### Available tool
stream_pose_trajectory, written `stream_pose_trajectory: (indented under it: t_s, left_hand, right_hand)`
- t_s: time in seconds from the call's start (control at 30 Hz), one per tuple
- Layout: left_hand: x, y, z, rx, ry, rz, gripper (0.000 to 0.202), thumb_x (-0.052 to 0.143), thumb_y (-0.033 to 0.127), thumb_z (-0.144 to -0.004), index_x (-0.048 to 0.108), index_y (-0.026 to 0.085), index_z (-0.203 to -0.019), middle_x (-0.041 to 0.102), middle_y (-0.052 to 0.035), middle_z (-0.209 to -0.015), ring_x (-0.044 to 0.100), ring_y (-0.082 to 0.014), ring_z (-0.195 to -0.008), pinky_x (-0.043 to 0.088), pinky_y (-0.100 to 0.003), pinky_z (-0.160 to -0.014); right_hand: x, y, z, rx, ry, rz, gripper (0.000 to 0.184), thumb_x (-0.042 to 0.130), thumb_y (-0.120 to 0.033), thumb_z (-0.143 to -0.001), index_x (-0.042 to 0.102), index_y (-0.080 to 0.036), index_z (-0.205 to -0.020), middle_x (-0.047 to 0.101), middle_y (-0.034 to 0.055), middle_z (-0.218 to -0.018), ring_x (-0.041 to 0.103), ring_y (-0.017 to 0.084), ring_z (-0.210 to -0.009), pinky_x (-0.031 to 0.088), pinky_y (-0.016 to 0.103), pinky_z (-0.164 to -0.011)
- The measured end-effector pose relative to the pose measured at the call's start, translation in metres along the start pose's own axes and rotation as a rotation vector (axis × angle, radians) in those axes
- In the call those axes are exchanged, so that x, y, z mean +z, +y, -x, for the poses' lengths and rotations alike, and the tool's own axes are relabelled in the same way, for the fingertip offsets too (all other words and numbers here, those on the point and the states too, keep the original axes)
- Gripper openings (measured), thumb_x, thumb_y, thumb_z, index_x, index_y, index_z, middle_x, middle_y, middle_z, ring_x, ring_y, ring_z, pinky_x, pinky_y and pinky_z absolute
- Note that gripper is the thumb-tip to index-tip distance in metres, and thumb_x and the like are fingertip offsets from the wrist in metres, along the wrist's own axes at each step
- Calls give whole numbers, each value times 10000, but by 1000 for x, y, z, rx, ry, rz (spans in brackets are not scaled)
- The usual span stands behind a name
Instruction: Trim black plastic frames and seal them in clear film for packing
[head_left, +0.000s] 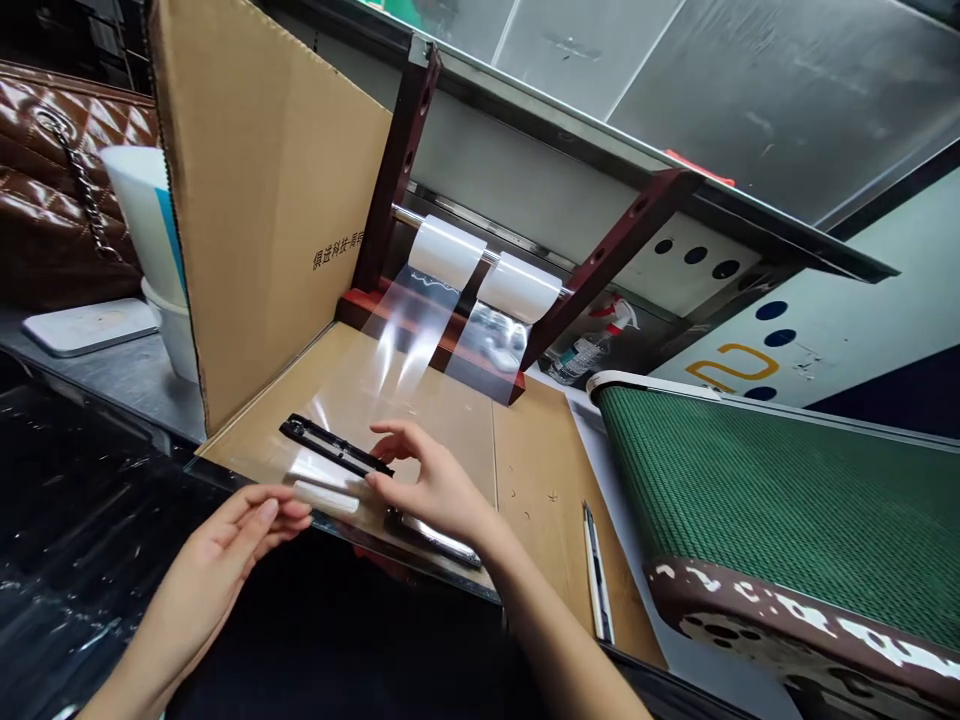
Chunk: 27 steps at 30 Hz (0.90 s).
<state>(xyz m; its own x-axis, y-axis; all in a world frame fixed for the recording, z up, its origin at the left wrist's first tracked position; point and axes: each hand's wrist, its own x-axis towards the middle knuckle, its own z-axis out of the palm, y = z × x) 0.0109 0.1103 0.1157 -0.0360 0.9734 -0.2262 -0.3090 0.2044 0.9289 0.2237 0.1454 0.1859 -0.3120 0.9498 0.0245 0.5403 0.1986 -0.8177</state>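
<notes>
Two-handed, head view. Rests right hand (pixel 427 485), fingers apart and unclenched, on black part (pixel 322 445) under clear film (pixel 397 350). Lays left hand (pixel 240 530), fingers straight, at film edge beside white strip (pixel 326 497); pinching or not, cannot tell.

The right hand (pixel 439 490) covers part of the black strip (pixel 330 447); the green belt (pixel 787 500) runs off the right edge.

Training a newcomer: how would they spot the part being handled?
Start at the cardboard mat left of the green conveyor belt. Under clear film from the left roll lies a long black plastic strip, touched by the right hand. Nothing else under the film is black.
</notes>
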Motion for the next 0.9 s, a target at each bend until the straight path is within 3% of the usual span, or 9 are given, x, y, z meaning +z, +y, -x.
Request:
stream_pose_trajectory:
  t_s: [0.1,0.33,0.47,0.67,0.77,0.9]
  left_hand:
    - [16,9,-14,120,-91,-37,484,771,633,-651,686,213,-879,773,-49,-824,738,-236,-790,599,-330,-781]
    - [36,6,-35,170,-290,-98,457,733,594,-730,723,204,-968,786,-82,-949,719,-262,-968,534,-344,-927]
    - [36,-1,-37,179,-291,-135,376,728,559,-754,737,199,-864,789,-87,-914,715,-290,-974,516,-367,-937]
    - [32,-12,-39,151,-267,-132,356,707,510,-797,742,179,-924,774,-109,-1006,689,-312,-1028,468,-429,-1003]
    - [33,-9,-30,124,-295,-90,364,669,498,-837,732,187,-1016,751,-106,-1112,655,-300,-1113,459,-407,-1030]
    - [40,-1,-15,58,-306,83,367,720,453,-807,704,196,-1070,740,-95,-1147,681,-297,-1068,569,-367,-885]
  right_hand:
    - [-9,-5,2,-36,-2,-58,417,664,-204,-796,544,-225,-1195,652,13,-982,616,163,-949,472,386,-962]
    - [-15,-7,5,-109,-3,-18,407,653,-211,-823,530,-231,-1210,653,13,-986,616,161,-941,486,385,-943]
    - [-13,-6,9,-162,14,24,411,637,-202,-838,523,-226,-1233,649,27,-1017,614,165,-964,499,378,-930]
    - [-13,-4,11,-219,42,75,454,637,-167,-824,510,-237,-1254,661,27,-1038,623,169,-981,501,385,-943]
    - [-9,-2,12,-268,110,106,443,631,-143,-814,521,-225,-1235,657,37,-1051,619,174,-1001,500,372,-944]
    - [-1,1,13,-349,177,149,416,616,-118,-809,533,-193,-1210,651,68,-1079,609,187,-1024,507,359,-928]
